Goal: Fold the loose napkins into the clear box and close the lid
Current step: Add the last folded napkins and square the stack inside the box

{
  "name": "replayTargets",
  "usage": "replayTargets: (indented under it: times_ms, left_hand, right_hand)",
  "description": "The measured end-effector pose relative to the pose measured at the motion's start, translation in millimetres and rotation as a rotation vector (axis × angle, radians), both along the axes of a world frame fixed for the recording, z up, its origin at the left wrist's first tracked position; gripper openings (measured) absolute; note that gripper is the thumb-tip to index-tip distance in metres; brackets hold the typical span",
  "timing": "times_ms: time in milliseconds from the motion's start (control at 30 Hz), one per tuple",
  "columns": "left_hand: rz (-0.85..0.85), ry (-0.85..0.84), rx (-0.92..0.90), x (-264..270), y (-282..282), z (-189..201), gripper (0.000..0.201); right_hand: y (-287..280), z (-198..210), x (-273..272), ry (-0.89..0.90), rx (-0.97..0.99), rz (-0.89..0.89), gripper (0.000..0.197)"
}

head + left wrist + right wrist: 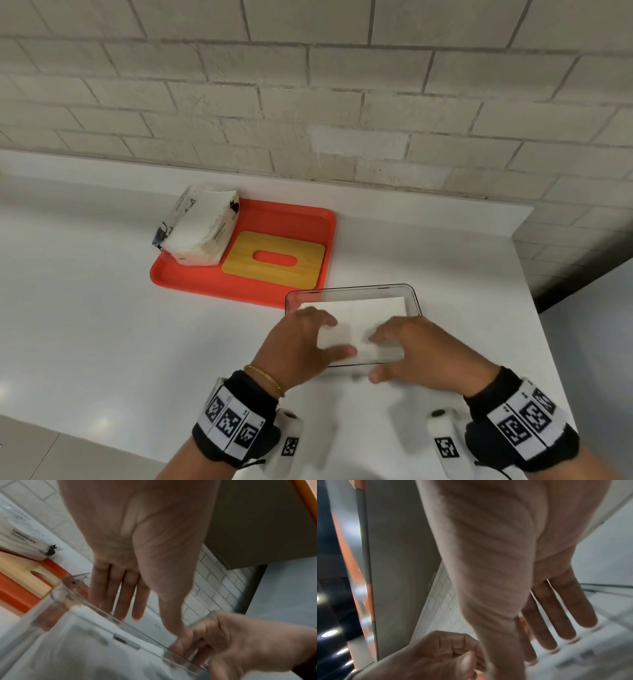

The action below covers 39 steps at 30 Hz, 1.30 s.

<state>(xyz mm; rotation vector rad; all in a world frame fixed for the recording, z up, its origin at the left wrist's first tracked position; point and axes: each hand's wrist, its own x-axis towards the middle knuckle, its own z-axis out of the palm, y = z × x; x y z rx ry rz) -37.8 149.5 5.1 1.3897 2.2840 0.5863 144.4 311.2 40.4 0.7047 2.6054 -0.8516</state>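
Napkins (359, 315) lie as a white layer inside the clear box (411, 295), which sits near the counter's (102, 325) right edge, toward its front. Both hands are over the box's near half. The left hand (301, 339) has its fingers out straight above the napkins, thumb toward the front wall; the left wrist view shows them flat, holding nothing. The right hand (421, 349) reaches in from the right with straight fingers spread on the paper and its thumb outside the near wall. Neither hand grips anything.

Just beyond the box's far-left corner an orange tray (291, 219) carries the wooden lid (274, 262), slotted, lying flat, and a napkin pack (202, 228) at the tray's left end.

My guess is the pressing-down step is under way, settling the paper below the rim. Next comes fetching the lid from the tray and seating it squarely on the rim; any raised napkin edge could keep it from sitting flush.
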Motion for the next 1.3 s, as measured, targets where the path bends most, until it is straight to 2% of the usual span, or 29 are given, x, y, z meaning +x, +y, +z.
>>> replayTargets:
  times_ms: [67,100,167,233,333,400,467,500,533,600,700,800,867,933,1000,1067,1133,1200,1300]
  left_hand:
    - [-0.177,-0.044,-0.237,3.5,-3.9,1.1,0.088]
    - [-0.246,0.002,-0.332,5.4,-4.6,0.8,0.094]
    - [-0.318,0.161,-0.425,7.1,-3.5,-2.7,0.085]
    - [-0.344,0.276,-0.402,8.7,-1.3,-4.3,0.068]
    - [-0.383,0.300,-0.332,9.4,-5.2,-8.3,0.058]
    - [-0.333,0.133,-0.200,3.0,-15.3,-7.2,0.054]
    - [-0.244,-0.099,0.009,-6.5,-27.4,2.9,0.049]
    - [-0.190,-0.172,0.116,-14.8,-32.9,9.4,0.044]
    - [-0.133,-0.207,0.201,-26.9,-37.9,16.3,0.035]
    - [-0.031,-0.147,0.287,-61.6,-45.4,26.8,0.016]
    - [0.170,0.067,0.277,-135.2,-52.1,23.3,0.013]
    - [0.369,0.205,0.094,-209.3,-54.3,7.1,0.028]
    - [0.420,0.271,-0.009,-246.9,-50.8,-2.3,0.043]
    - [0.450,0.263,-0.108,-272.8,-46.0,-10.5,0.056]
    - [0.439,0.236,-0.155,-291.3,-43.6,-20.8,0.058]
    - [0.418,0.236,-0.113,-301.3,-43.2,-31.0,0.042]
    - [0.417,0.267,-0.050,-303.2,-47.1,-40.3,0.020]
    - [0.413,0.315,-0.006,-299.1,-55.0,-47.7,0.008]
    - [0.377,0.317,0.092,-285.1,-74.0,-49.9,0.008]
  right_hand:
    - [-4.8,-12.4,3.5,-0.027,0.033,0.074,0.049]
    - [-7.1,-18.9,4.4,0.002,0.061,0.082,0.036]
    - [-10.7,-30.1,6.5,0.080,0.094,0.060,0.020]
    - [-12.3,-37.8,9.3,0.108,0.087,0.040,0.017]
    - [-12.7,-39.3,11.2,0.125,0.050,0.035,0.017]
    - [-14.0,-34.2,10.6,0.120,-0.010,0.043,0.010]
    - [-16.1,-29.3,9.1,0.105,-0.055,0.058,0.021]
    - [-16.4,-29.0,8.9,0.104,-0.068,0.061,0.024]
    - [-17.3,-28.5,8.2,0.092,-0.072,0.058,0.017]
    - [-19.9,-27.0,4.4,0.090,-0.094,0.027,0.010]
    - [-30.7,-22.2,-10.4,0.146,-0.193,-0.077,0.023]
    - [-47.5,-8.8,-37.1,0.235,-0.257,-0.129,0.022]
    - [-59.2,-0.8,-59.8,0.286,-0.260,-0.154,0.011]
    - [-70.2,4.3,-83.6,0.345,-0.244,-0.199,0.004]
    - [-79.7,3.0,-104.9,0.409,-0.210,-0.241,0.010]
    - [-86.5,-1.7,-122.1,0.434,-0.158,-0.249,0.020]
    - [-91.8,-7.4,-135.6,0.357,-0.067,-0.215,0.030]
    - [-96.8,-13.2,-145.5,0.274,-0.006,-0.207,0.036]
    - [-100.6,-23.2,-154.4,0.284,0.031,-0.273,0.040]
